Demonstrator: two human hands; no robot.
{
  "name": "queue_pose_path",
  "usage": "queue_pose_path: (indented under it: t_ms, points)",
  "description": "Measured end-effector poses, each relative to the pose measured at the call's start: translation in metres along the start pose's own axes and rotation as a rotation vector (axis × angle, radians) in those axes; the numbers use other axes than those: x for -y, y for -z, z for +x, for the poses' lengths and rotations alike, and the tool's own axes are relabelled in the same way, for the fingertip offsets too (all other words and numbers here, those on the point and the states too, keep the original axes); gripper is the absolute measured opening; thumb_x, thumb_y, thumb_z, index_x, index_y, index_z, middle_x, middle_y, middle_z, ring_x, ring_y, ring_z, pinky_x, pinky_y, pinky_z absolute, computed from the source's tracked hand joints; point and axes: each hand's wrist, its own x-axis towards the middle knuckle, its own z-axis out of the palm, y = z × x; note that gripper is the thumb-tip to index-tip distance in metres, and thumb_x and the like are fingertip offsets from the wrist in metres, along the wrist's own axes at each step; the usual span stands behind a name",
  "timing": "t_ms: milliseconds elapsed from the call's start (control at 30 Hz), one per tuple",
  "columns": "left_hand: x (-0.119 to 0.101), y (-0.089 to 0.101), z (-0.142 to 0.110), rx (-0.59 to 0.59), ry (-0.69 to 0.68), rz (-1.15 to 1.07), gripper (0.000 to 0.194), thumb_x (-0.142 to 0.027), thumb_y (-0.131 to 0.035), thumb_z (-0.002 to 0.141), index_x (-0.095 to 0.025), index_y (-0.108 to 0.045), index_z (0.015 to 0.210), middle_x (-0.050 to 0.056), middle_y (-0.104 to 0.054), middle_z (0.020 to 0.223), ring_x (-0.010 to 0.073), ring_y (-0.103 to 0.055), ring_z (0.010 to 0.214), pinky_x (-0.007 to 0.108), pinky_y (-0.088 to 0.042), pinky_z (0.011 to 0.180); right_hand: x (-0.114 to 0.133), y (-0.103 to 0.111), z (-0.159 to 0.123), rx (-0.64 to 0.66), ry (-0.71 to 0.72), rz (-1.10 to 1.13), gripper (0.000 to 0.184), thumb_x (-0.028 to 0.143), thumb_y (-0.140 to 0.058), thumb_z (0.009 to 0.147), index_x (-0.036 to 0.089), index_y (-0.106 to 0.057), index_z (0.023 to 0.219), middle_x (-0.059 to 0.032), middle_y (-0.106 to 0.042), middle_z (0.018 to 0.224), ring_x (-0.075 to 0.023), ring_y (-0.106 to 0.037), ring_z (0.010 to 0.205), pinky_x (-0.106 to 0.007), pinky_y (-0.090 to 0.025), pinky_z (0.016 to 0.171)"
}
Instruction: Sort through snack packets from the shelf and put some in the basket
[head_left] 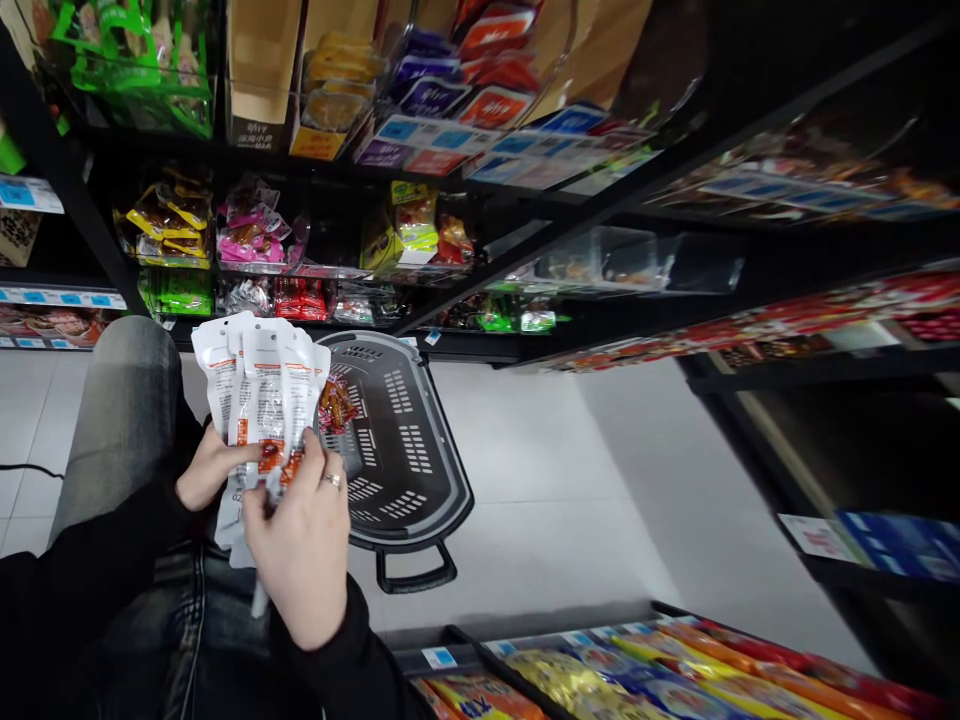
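Observation:
Several white snack packets with orange and black print are fanned out together above my lap. From the left side, my left hand grips them, its thumb pressed across their front. My right hand, with a ring on one finger, pinches the lower right part of the same packets between thumb and fingers. Just to the right, a dark grey shopping basket stands on the floor. Some small reddish-brown packets lie inside it, partly hidden behind the white packets.
Ahead, black shelves hold bins of yellow packets, pink packets and green packets. A lower shelf with colourful bags runs along the bottom right. More shelving stands at the right. My bent knee is beside the shelves.

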Motion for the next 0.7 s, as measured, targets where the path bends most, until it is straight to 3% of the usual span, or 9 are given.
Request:
queue_pose_path:
  t_ms: [100, 200, 333, 500, 600, 700]
  points:
    - [0.003, 0.004, 0.003, 0.003, 0.039, -0.055, 0.051, -0.013, -0.076, 0.057, -0.016, -0.064, 0.106, 0.007, -0.072, 0.102, 0.027, -0.065, 0.094, 0.036, -0.05, 0.084, -0.024, 0.02, 0.009, 0.074, -0.154, 0.303, 0.047, 0.018, -0.046, 0.076, 0.016, -0.045, 0.123, -0.0138, -0.062, 0.104, -0.0283, -0.059, 0.091, -0.042, -0.047, 0.078]
    - [0.002, 0.007, 0.005, 0.003, 0.084, -0.085, 0.052, -0.012, -0.076, 0.056, -0.016, -0.064, 0.107, 0.007, -0.073, 0.1, 0.0274, -0.067, 0.09, 0.036, -0.051, 0.081, -0.053, 0.038, 0.017, 0.151, -0.312, 0.683, 0.034, 0.024, -0.052, 0.077, 0.021, -0.055, 0.111, -0.0073, -0.066, 0.105, -0.0241, -0.061, 0.094, -0.035, -0.047, 0.081]
    - [-0.002, 0.01, 0.009, -0.002, 0.132, -0.098, 0.044, -0.011, -0.076, 0.054, -0.016, -0.067, 0.097, 0.005, -0.075, 0.089, 0.0258, -0.068, 0.081, 0.034, -0.053, 0.074, -0.092, 0.044, 0.02, 0.232, -0.549, 1.058, 0.039, 0.033, -0.067, 0.07, 0.025, -0.061, 0.108, -0.003, -0.068, 0.107, -0.0234, -0.063, 0.092, -0.033, -0.049, 0.077]
    - [0.0, 0.017, 0.012, -0.064, 0.175, -0.089, 0.037, -0.01, -0.074, 0.053, -0.016, -0.068, 0.088, 0.002, -0.075, 0.079, 0.022, -0.068, 0.069, 0.029, -0.052, 0.065, -0.175, 0.023, 0.026, 0.13, -0.673, 1.131, 0.054, 0.04, -0.074, 0.062, 0.027, -0.061, 0.112, -0.0033, -0.068, 0.108, -0.0226, -0.066, 0.087, -0.033, -0.05, 0.073]
    - [0.001, 0.02, 0.014, -0.091, 0.185, -0.079, 0.039, -0.009, -0.073, 0.053, -0.017, -0.068, 0.092, 0.0, -0.075, 0.077, 0.0198, -0.067, 0.067, 0.027, -0.051, 0.063, -0.237, -0.003, 0.034, 0.107, -0.716, 1.014, 0.049, 0.037, -0.078, 0.055, 0.022, -0.065, 0.1, -0.004, -0.07, 0.101, -0.0211, -0.065, 0.083, -0.031, -0.05, 0.071]
    - [0.002, 0.021, 0.014, -0.097, 0.202, -0.074, 0.037, -0.01, -0.072, 0.054, -0.017, -0.068, 0.09, 0.0, -0.074, 0.075, 0.0188, -0.067, 0.065, 0.027, -0.052, 0.061, -0.282, -0.034, 0.04, 0.155, -0.78, 0.965, 0.037, 0.032, -0.08, 0.055, 0.017, -0.066, 0.085, -0.0049, -0.07, 0.08, -0.0192, -0.063, 0.068, -0.032, -0.051, 0.065]
